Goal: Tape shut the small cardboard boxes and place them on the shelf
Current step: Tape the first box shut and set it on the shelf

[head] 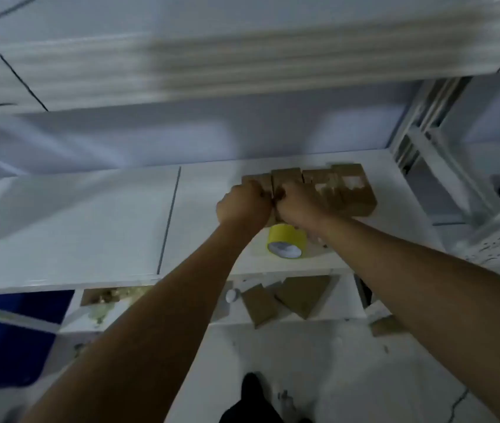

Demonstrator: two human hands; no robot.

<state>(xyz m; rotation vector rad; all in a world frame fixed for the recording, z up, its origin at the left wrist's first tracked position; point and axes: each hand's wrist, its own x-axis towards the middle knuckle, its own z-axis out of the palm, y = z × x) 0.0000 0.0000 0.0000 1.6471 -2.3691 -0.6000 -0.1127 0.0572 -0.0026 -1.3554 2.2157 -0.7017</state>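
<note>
Several small brown cardboard boxes (346,190) stand in a row at the back right of a white shelf board (90,227). My left hand (242,206) and my right hand (299,201) are side by side, fingers curled, gripping a small box (285,177) in that row; the hands hide most of it. A roll of yellow tape (287,244) lies on the shelf just in front of my wrists. The picture is blurred by motion.
Another white shelf (181,65) hangs overhead. A lower shelf (319,319) holds flat cardboard pieces (300,296) and a small white cap (232,295). A white upright post (435,160) stands at the right, something blue (4,346) at the lower left.
</note>
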